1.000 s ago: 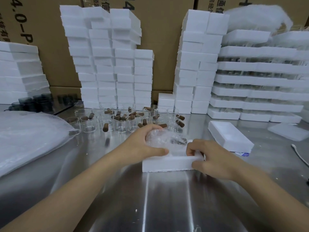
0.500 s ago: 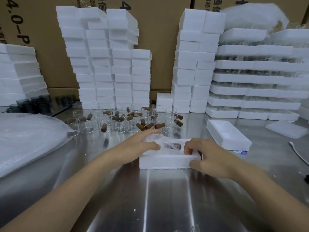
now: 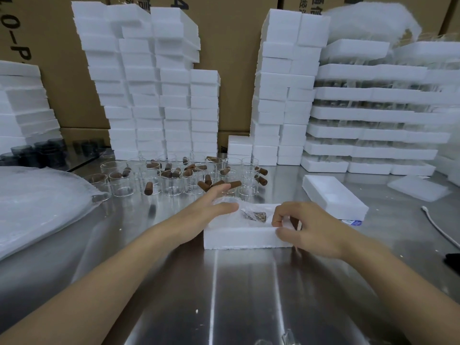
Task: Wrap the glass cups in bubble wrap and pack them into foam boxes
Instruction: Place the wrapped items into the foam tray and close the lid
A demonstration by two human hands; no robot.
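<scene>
Foam box (image 3: 239,237) pinched by right hand (image 3: 316,230), glass cups (image 3: 171,185) behind, foam stacks (image 3: 154,83) beyond

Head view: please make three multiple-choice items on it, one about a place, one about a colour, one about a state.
1. Where does the wrapped cup lie?
A. on the bubble wrap pile
B. inside the open foam box
C. on a tall stack

2. What colour are the handles of the glass cups?
A. blue
B. green
C. brown

3. How is the left hand?
A. open, fingers straight, over the box's left end
B. curled round a bare cup
C. out of view

Answers: 1 B, it shows in the box's hollow; 2 C, the stubs on the clear glass are brown; 3 A, no finger curls.
</scene>
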